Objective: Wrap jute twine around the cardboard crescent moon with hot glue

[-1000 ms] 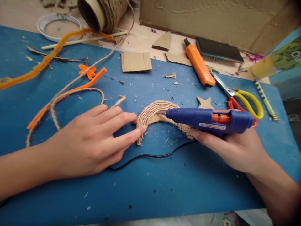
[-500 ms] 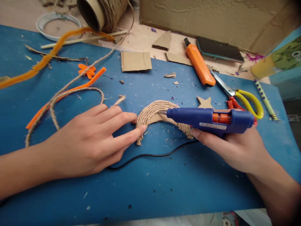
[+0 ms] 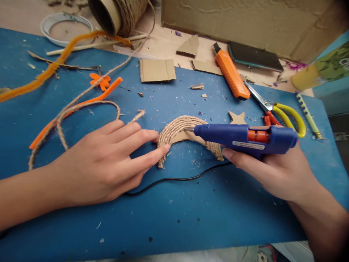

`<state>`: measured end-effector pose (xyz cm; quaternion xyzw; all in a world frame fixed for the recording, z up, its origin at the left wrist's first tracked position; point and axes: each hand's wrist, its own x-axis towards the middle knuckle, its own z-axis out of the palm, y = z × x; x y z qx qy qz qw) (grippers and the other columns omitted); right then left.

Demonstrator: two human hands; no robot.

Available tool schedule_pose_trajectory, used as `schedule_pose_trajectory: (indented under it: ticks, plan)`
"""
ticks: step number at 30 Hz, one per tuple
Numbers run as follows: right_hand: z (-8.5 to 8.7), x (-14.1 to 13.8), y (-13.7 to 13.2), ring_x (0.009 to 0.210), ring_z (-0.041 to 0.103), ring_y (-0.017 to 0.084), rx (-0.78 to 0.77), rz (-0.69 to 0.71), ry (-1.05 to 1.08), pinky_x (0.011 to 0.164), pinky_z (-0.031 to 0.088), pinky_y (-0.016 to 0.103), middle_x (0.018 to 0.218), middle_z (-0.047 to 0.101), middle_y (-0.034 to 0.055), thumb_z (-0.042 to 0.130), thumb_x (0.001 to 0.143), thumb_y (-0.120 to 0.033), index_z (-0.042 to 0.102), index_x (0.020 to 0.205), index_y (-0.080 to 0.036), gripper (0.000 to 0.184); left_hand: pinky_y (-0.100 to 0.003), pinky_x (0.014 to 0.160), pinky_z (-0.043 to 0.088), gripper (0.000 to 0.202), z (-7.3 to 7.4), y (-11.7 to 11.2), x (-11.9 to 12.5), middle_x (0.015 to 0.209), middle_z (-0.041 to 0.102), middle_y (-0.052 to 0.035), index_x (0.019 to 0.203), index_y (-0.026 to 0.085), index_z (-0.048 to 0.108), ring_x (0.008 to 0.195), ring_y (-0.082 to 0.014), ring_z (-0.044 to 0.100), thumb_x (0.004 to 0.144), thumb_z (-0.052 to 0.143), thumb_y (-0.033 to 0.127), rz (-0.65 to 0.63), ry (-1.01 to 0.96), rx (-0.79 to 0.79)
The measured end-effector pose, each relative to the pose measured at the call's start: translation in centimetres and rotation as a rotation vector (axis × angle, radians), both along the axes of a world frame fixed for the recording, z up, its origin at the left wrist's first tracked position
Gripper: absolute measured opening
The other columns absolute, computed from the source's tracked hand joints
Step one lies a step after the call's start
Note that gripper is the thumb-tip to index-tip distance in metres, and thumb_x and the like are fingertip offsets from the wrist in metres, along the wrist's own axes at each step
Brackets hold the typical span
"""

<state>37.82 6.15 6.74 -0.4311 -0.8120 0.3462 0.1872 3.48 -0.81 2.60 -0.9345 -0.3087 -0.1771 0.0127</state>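
A cardboard arch (image 3: 186,136) lies on the blue table, rows of jute twine (image 3: 182,123) curving along its outer part and bare cardboard showing along the inner edge. My left hand (image 3: 111,160) lies flat with its fingers stretched out, the fingertips pressing the arch's left end. In my right hand (image 3: 275,174) is a blue hot glue gun (image 3: 229,135), its metal tip at the innermost twine row near the arch's top. My right thumb shows under the gun; the other fingers are mostly hidden. Loose twine (image 3: 89,103) runs from the spool to beside my left hand.
At the back stand a twine spool (image 3: 131,14) and a cardboard box (image 3: 245,25). An orange cutter (image 3: 231,74), scissors (image 3: 272,107) and a cardboard star (image 3: 236,118) lie to the right. A black cord (image 3: 177,179) crosses in front; an orange pipe cleaner (image 3: 62,60) lies left.
The glue gun has shifted very slightly to the right, its tip moving a little along the inner twine row. My left hand stays on the arch's left end.
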Motion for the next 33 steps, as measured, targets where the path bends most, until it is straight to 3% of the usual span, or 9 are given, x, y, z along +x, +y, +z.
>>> schedule_pose_trajectory:
  ticks: [9, 16, 21, 28, 33]
  plan:
    - [0.8, -0.4, 0.0, 0.051, 0.042, 0.014, 0.023, 0.007, -0.037, 0.049, 0.032, 0.033, 0.057, 0.052, -0.0059, 0.073, 0.091, -0.023, 0.06, 0.071, -0.027, 0.025, -0.056, 0.091, 0.063, 0.036, 0.1, -0.1, 0.1, 0.129, 0.079, -0.0201, 0.143, 0.014, 0.072, 0.1, -0.0346, 0.075, 0.114, 0.053, 0.018, 0.006, 0.003, 0.017]
    - [0.8, -0.3, 0.0, 0.051, 0.044, 0.013, 0.003, -0.022, -0.046, 0.051, 0.037, 0.031, 0.056, 0.054, -0.0063, 0.073, 0.092, -0.028, 0.059, 0.066, -0.027, 0.029, -0.054, 0.081, 0.061, 0.036, -0.1, 0.0, 0.1, 0.129, 0.079, -0.0209, 0.143, 0.014, 0.072, 0.1, -0.0362, 0.074, 0.113, 0.053, 0.018, 0.01, 0.005, 0.008]
    - [0.7, -0.3, -0.1, 0.052, 0.042, 0.014, 0.033, -0.031, -0.056, 0.049, 0.035, 0.032, 0.057, 0.051, -0.0062, 0.074, 0.091, -0.026, 0.058, 0.068, -0.027, 0.028, -0.057, 0.086, 0.063, 0.035, 0.2, 0.0, 0.0, 0.128, 0.078, -0.021, 0.143, 0.013, 0.072, 0.099, -0.0354, 0.073, 0.113, 0.054, 0.016, 0.003, 0.003, 0.007]
    - [1.0, 0.6, 0.0, 0.056, 0.052, 0.019, 0.067, -0.051, -0.062, 0.054, 0.045, 0.036, 0.063, 0.063, -0.001, 0.08, 0.091, -0.027, 0.065, 0.07, -0.027, 0.026, -0.056, 0.091, 0.064, 0.037, 0.2, 0.0, 0.1, 0.128, 0.079, -0.0191, 0.145, 0.014, 0.071, 0.098, -0.0334, 0.074, 0.113, 0.053, 0.018, 0.009, 0.006, 0.037]
    - [1.5, 0.7, -1.7, 0.064, 0.066, 0.023, 0.03, -0.267, 0.115, 0.056, 0.05, 0.039, 0.084, 0.081, 0.0035, 0.091, 0.089, -0.024, 0.084, 0.09, -0.029, 0.009, -0.053, 0.092, 0.063, 0.035, 0.1, 0.1, 0.1, 0.128, 0.08, -0.0164, 0.145, 0.019, 0.069, 0.099, -0.0317, 0.073, 0.115, 0.051, 0.021, 0.021, 0.012, 0.053]
